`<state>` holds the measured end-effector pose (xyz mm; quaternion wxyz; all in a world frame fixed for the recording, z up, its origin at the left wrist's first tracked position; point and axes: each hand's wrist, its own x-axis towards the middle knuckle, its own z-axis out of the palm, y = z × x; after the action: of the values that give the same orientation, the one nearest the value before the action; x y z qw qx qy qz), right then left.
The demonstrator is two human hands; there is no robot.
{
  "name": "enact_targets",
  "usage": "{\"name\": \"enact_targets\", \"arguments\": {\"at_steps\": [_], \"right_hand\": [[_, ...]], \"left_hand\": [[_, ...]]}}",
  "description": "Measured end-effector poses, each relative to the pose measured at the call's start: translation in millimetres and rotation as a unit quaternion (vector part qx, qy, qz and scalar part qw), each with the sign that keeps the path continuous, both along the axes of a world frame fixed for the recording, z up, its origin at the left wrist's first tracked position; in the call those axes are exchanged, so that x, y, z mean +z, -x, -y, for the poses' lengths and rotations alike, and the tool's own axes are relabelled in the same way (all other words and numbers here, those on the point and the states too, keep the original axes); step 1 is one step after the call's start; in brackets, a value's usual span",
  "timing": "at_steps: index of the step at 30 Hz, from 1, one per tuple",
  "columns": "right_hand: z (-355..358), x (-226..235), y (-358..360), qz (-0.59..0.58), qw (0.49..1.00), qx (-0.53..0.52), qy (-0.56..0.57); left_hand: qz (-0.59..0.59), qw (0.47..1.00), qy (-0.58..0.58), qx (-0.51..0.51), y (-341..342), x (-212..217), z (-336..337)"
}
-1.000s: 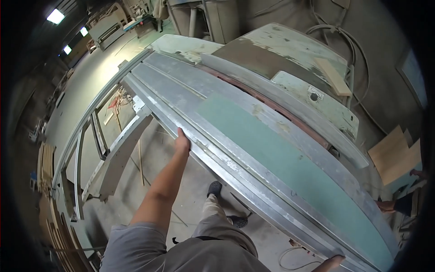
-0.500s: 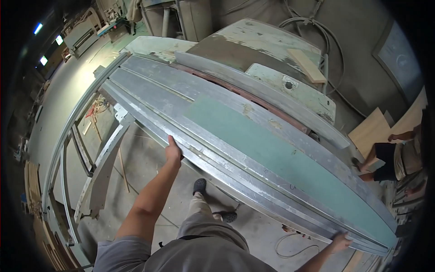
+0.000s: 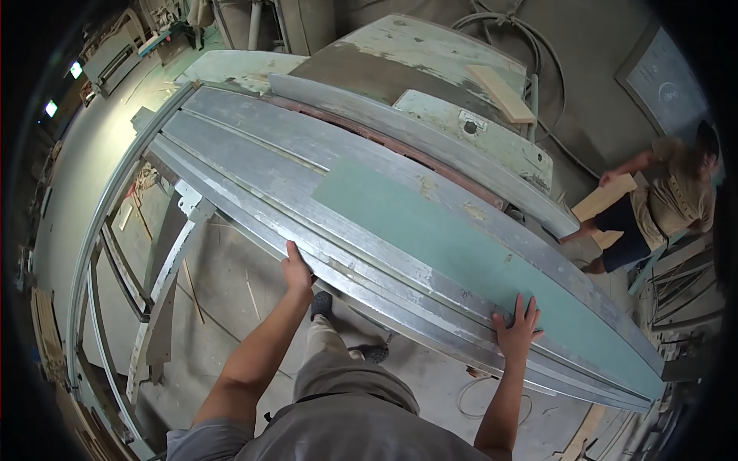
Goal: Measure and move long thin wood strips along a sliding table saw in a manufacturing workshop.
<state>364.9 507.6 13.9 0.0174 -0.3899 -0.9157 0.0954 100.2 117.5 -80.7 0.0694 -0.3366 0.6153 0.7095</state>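
A long grey metal table [image 3: 254, 131] with grooves along it stretches slantwise across the view, a green panel [image 3: 400, 219] set along its middle. At its near edge my left hand [image 3: 297, 270] grips the rim, thumb on top and the other fingers hidden underneath. Farther right, my right hand [image 3: 519, 330] lies on the metal and the border of the green panel with its fingers spread, holding nothing.
Beyond the table stands a worn pale machine body [image 3: 438, 46] with a wooden board [image 3: 500, 92] on it. A co-worker [image 3: 665, 188] is at the right. A curved metal frame [image 3: 100, 223] adjoins the left end. Wood strips [image 3: 192, 292] lie on the floor.
My right hand has moved from the near edge at the right end inward onto the top, its fingers spreading. The left hand keeps its grip. The co-worker shows more fully.
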Motion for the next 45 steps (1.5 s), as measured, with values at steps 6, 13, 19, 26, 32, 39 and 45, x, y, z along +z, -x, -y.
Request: {"name": "enact_targets", "arguments": {"at_steps": [6,13,19,26,32,39,45], "right_hand": [[-4,-11,23,-0.002,0.998,-0.053,-0.041],[-31,-13,47,-0.002,0.997,-0.059,-0.053],[-48,-7,64,-0.010,0.997,-0.068,-0.046],[-48,3,69,-0.014,0.996,-0.082,-0.026],[-45,7,73,-0.015,0.997,-0.069,-0.036],[-41,0,59,-0.034,0.993,-0.086,-0.075],[-60,-12,16,-0.130,0.975,-0.147,-0.102]], "left_hand": [[-0.060,0.992,0.103,0.036,1,-22,2],[-0.095,0.990,0.098,0.023,-6,-17,1],[-0.114,0.990,0.058,0.056,-7,-15,-6],[-0.138,0.989,0.018,0.060,-6,-14,-3],[0.091,0.935,0.102,-0.328,-13,35,58],[-0.122,0.733,0.214,-0.633,-32,107,21],[-0.490,0.596,0.370,-0.517,67,128,-90]]}}
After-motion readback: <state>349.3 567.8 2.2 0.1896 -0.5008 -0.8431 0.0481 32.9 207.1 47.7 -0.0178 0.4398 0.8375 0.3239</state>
